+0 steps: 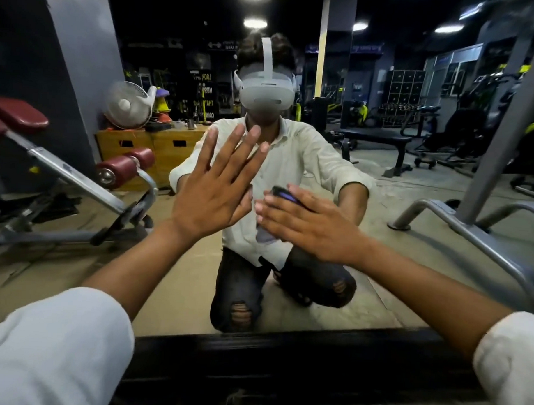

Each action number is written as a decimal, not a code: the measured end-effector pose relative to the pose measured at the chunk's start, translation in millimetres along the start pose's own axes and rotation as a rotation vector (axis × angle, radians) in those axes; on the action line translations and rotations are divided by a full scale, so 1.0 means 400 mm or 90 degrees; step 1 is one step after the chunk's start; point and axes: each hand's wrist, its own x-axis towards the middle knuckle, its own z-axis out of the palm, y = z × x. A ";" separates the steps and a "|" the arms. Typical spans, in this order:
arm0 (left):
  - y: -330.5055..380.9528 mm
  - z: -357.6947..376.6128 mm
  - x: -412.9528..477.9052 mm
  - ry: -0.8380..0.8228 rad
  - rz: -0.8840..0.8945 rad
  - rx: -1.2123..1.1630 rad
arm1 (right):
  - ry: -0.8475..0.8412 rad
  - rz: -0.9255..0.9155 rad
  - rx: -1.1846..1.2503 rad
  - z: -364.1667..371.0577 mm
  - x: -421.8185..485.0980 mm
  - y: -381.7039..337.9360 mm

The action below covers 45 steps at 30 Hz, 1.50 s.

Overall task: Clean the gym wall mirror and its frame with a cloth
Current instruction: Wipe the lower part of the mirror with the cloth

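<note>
A cloth (pixel 266 236) is pressed flat against the mirror (pixel 378 267) by the right hand (pixel 313 225). The fingers are laid nearly straight over the cloth, not curled round it. A dark edge of the cloth shows above the fingertips and a grey fold shows below them. The left hand (pixel 211 197) is held wide open, fingers spread and straight, with the palm turned to the glass just left of the cloth, near the mirror's middle. Whether the palm fully touches the glass cannot be told. Both forearms are stretched toward the mirror, and white sleeves (pixel 52 346) are seen at the near edge of view. The mirror's black frame (pixel 285 345) is seen as a wide dark bar along its bottom edge, below both hands. A kneeling person in a white shirt and torn dark jeans is reflected in the mirror, with a grey headset (pixel 266 93) worn over the eyes. On the mirror's left side a bench with red pads (pixel 121 167), a white fan (pixel 128 105) and a wooden box (pixel 140 146) are reflected. On its right side a grey metal rail (pixel 458 227) is seen.
</note>
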 end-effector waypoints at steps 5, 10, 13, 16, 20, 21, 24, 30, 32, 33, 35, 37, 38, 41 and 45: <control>0.004 -0.023 0.022 0.019 -0.017 -0.026 | -0.028 -0.124 0.021 0.023 0.000 0.024; -0.051 -0.081 0.193 0.073 0.004 -0.030 | -0.050 -0.044 0.011 -0.102 0.030 0.229; -0.081 -0.115 0.334 0.079 -0.019 -0.028 | 0.009 0.184 -0.032 -0.190 0.073 0.405; -0.073 -0.109 0.406 0.045 -0.010 -0.011 | 0.077 0.407 -0.041 -0.244 0.127 0.546; -0.019 -0.070 0.400 0.056 -0.067 -0.014 | 0.190 0.576 0.011 -0.240 0.167 0.559; -0.004 -0.064 0.393 0.064 -0.078 -0.017 | 0.198 0.575 0.016 -0.221 0.160 0.527; 0.035 -0.042 0.340 0.069 -0.054 -0.028 | 0.173 0.480 0.043 -0.146 0.080 0.355; 0.174 0.008 0.154 0.007 -0.024 -0.042 | 0.000 0.160 0.083 -0.015 -0.210 -0.021; 0.190 0.015 0.136 -0.004 -0.030 -0.029 | -0.005 0.084 0.067 -0.002 -0.267 -0.066; 0.189 0.016 0.135 -0.005 -0.031 -0.020 | -0.005 0.062 0.059 0.001 -0.276 -0.065; 0.186 0.014 0.138 0.001 -0.035 -0.007 | -0.003 0.031 0.049 0.007 -0.279 -0.034; 0.184 0.015 0.141 0.006 -0.046 0.002 | 0.016 0.063 0.024 0.001 -0.264 0.030; 0.185 0.016 0.142 0.007 -0.047 0.004 | 0.028 0.111 0.023 -0.011 -0.253 0.070; 0.185 0.019 0.143 0.013 -0.047 0.007 | 0.072 0.232 0.065 -0.050 -0.224 0.157; 0.182 0.022 0.140 0.018 -0.048 0.010 | 0.029 0.161 0.085 -0.032 -0.246 0.070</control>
